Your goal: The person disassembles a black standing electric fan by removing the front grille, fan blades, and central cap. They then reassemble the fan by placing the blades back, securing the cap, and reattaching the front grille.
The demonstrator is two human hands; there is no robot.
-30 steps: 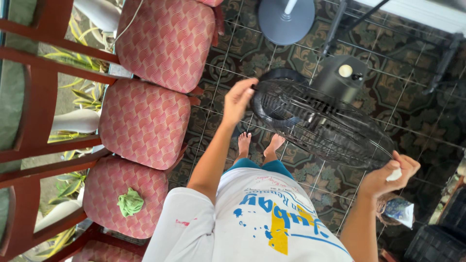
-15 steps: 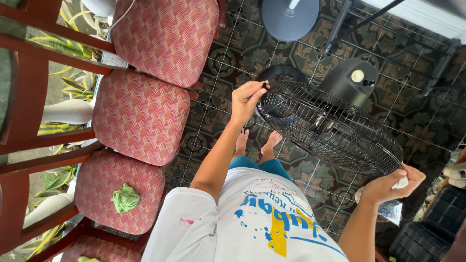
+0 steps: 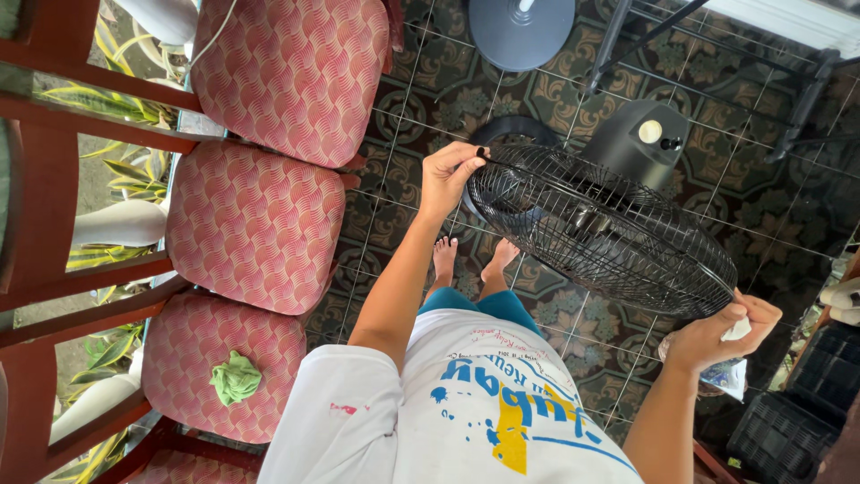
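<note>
The person stands barefoot on the patterned tile floor and holds a black wire fan guard by its rim, one hand at each end of it. The left hand is closed in a pinch on the near edge of the rim, fingers curled over the wire; the right hand grips the opposite edge, and a small white wad (a tissue or cloth, too small to tell) is tucked against its palm. The guard sits over the grey fan motor housing, tilted, in front of the person's body. The likeliest trouble is a slip: the left pinch is slight for such a wide cage, and the wad under the right hand thins that grip, so the guard could twist loose and drop toward the bare feet. Fingers could also catch between the wires. A row of red cushioned chairs stands just beside, one bearing a green cloth.
</note>
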